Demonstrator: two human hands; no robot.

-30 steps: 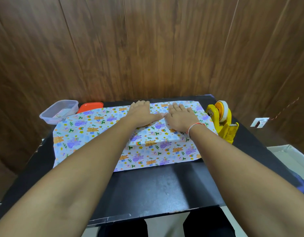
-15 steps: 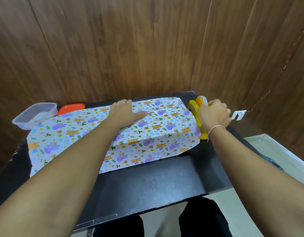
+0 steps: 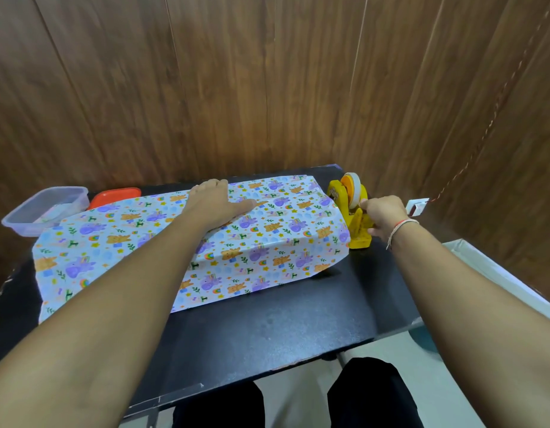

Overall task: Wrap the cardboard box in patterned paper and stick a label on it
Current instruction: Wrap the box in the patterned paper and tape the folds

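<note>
Paper (image 3: pixel 267 242) stays pinned flat under the left hand (image 3: pixel 218 202); the right hand (image 3: pixel 381 216) has left it, fingers now pinching at the tape dispenser (image 3: pixel 351 211), so taping comes next.

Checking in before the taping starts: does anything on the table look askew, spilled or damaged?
Nothing spilled or damaged. The patterned paper covers the box unevenly, trailing much farther on the left, where it runs to the table edge. The left hand presses it flat; the right hand is at the yellow tape dispenser.
</note>
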